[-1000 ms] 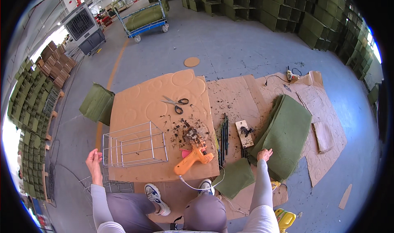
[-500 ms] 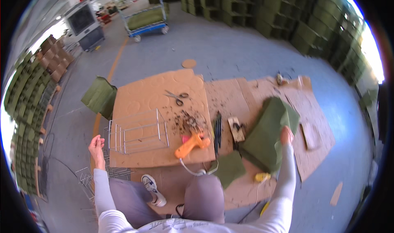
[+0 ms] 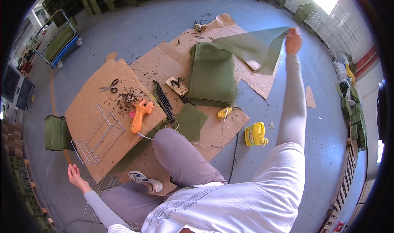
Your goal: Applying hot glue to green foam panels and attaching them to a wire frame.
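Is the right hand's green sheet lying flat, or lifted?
Lifted: the right hand holds up one end of the green sheet, away from the green stack; whether the other touches it, I cannot tell.

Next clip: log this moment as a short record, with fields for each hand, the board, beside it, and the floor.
Right hand: outstretched, gripping a thin green sheet by its edge
Left hand: near the wire frame, holding nothing visible
Cardboard board: wire frame, scissors, orange glue gun
Right of board: black rods, stack of green sheets
Floor: yellow jug
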The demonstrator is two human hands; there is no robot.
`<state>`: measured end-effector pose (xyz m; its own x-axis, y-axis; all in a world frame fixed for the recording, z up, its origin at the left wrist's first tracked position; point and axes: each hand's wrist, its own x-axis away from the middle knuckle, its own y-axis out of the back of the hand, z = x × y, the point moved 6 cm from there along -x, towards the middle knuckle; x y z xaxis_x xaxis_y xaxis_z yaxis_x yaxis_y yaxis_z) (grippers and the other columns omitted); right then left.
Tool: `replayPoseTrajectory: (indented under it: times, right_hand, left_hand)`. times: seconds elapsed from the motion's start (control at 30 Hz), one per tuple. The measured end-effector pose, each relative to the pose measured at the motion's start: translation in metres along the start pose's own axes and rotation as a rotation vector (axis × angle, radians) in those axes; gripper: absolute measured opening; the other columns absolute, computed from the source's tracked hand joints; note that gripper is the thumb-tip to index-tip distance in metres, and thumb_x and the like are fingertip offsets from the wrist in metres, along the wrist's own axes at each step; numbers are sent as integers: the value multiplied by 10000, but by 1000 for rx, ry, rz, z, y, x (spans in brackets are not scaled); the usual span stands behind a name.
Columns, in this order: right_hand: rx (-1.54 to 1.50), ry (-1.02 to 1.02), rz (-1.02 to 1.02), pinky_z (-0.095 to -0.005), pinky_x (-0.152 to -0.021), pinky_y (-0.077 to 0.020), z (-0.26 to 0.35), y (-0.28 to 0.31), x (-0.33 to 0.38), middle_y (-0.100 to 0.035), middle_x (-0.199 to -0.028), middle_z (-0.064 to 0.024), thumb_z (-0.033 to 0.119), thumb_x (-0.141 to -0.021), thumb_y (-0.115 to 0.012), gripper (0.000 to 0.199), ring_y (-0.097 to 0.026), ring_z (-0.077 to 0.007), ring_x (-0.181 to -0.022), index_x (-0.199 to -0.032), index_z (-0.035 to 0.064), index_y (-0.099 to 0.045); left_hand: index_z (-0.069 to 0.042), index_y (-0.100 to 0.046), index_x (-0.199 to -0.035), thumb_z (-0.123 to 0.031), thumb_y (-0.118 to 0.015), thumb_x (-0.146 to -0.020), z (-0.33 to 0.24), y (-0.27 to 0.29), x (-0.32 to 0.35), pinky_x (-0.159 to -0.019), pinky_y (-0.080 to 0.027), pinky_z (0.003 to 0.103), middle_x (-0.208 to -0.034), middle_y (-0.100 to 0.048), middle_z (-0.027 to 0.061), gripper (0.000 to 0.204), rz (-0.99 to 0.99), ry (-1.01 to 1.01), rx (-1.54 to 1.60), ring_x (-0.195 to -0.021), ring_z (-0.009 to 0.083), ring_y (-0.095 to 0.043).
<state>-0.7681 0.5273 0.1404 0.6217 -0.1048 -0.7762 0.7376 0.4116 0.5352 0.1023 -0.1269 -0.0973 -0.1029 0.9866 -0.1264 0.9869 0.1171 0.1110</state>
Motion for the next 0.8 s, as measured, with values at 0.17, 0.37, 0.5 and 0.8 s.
replayPoseTrajectory:
  times: [0.17, 0.37, 0.5, 0.8]
  right_hand:
    - [577, 279, 133, -477, -715, -486, -63, 77, -64, -630, -945, -199, 271, -898, -438, 275, -612, -379, -866, -930, 56, -606]
    - [418, 262, 174, -506, -823, -458, -1, 118, -67, -607, -1035, -230, 306, -899, -390, 353, -580, -414, -960, -1034, 60, -605]
    - [18, 251, -88, -499, -817, -464, 40, 153, -65, -622, -998, -215, 290, -877, -428, 326, -585, -409, -947, -995, 46, -610]
    - [-790, 475, 356, -276, -525, -445, 192, 149, -33, -595, -662, -58, 203, -891, -522, 249, -535, -115, -574, -769, 0, -600]
  left_hand:
    - [-9, -576, -1147, -188, -536, -927, -15, -28, 2, -767, -461, 238, -985, -623, 64, 286, 32, -27, 97, -899, 125, -581]
    - [5, -579, -1134, -177, -529, -931, -47, -29, 12, -770, -465, 243, -982, -626, 75, 278, 34, -112, 177, -887, 130, -587]
    - [13, -585, -1126, -175, -526, -933, -62, -40, 30, -780, -469, 247, -971, -630, 81, 276, 63, -144, 224, -883, 136, -591]
    - [16, -587, -1121, -201, -530, -933, -97, -45, 52, -763, -465, 242, -940, -621, 76, 293, 53, -212, 259, -855, 131, -579]
